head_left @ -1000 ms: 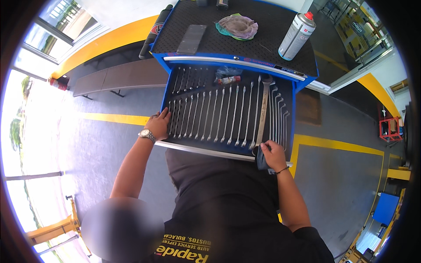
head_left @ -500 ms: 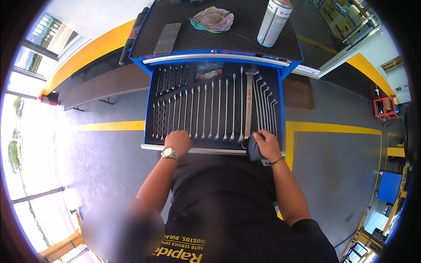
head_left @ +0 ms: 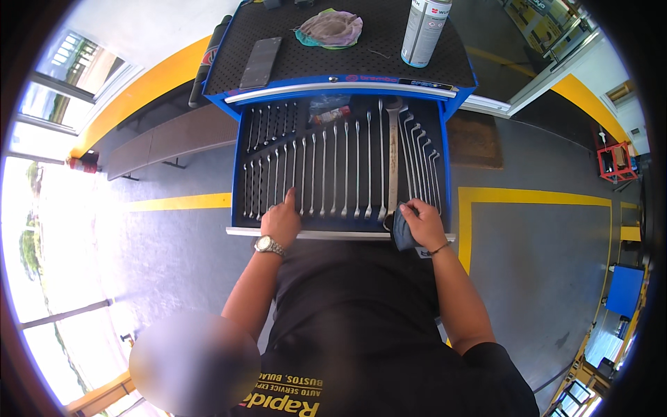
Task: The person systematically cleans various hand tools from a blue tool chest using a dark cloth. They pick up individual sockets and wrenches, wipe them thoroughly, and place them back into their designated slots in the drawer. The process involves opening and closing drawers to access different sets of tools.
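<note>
Several combination wrenches (head_left: pixel 335 170) lie in a graded row in the pulled-out blue drawer (head_left: pixel 445 163). My left hand (head_left: pixel 281 221), wearing a watch, is over the drawer's front edge with its index finger stretched toward the lower part of one wrench. Its other fingers are curled, and nothing shows in them. A dark grey-blue cloth (head_left: pixel 401 231) is gripped in my right hand (head_left: pixel 425 224), at the lower end of a large wrench (head_left: pixel 393 160). Offset ring wrenches (head_left: pixel 422 163) lie along the drawer's right side.
Smaller wrenches (head_left: pixel 272 126) and a small packet (head_left: pixel 332 115) lie at the drawer's back. On the cabinet top (head_left: pixel 313 66) are a dark flat phone-like slab (head_left: pixel 261 62), a crumpled rag (head_left: pixel 329 29) and a spray can (head_left: pixel 424 33). A long bench (head_left: pixel 174 139) stands left.
My left index finger has stretched out forward over the wrenches; before, the hand was curled at the drawer's front edge. My right hand keeps its hold on the cloth.
</note>
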Demonstrator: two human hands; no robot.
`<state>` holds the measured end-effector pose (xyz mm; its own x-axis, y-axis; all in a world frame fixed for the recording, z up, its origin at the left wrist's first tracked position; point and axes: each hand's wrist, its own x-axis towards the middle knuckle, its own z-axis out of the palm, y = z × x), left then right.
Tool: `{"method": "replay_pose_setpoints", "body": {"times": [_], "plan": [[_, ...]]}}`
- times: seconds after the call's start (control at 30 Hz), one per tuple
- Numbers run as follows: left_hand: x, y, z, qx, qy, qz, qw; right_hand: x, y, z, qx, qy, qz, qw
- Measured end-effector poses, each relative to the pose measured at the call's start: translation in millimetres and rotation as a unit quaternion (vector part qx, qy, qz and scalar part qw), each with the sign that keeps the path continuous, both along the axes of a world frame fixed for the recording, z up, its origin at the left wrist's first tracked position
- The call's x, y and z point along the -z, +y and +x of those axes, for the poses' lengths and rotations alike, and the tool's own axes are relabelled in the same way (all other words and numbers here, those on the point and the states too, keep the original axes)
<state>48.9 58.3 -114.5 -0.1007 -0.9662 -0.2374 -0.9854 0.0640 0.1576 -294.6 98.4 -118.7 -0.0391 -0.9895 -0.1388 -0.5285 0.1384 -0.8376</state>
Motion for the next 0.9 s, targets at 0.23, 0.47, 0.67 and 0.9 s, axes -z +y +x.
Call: {"method": "replay_pose_setpoints", "body": {"times": [0.23, 0.47, 0.67, 0.9], "plan": [[-37, -11, 27, -0.071, 0.232, -0.228, 0.943, 1, 4, -5, 0.016, -0.015, 0.001, 1.0], [-50, -36, 73, -0.221, 0.34, -0.094, 0.909, 3, 2, -4, 0.01, -0.033, -0.003, 0.999], [-30, -31, 85, -0.222, 0.341, -0.104, 0.908, 3, 3, -5, 0.021, -0.035, -0.017, 0.999], [-13, -30, 99, -0.214, 0.307, -0.098, 0.922, 5, 3, -4, 0.022, -0.039, -0.007, 0.999]]}}
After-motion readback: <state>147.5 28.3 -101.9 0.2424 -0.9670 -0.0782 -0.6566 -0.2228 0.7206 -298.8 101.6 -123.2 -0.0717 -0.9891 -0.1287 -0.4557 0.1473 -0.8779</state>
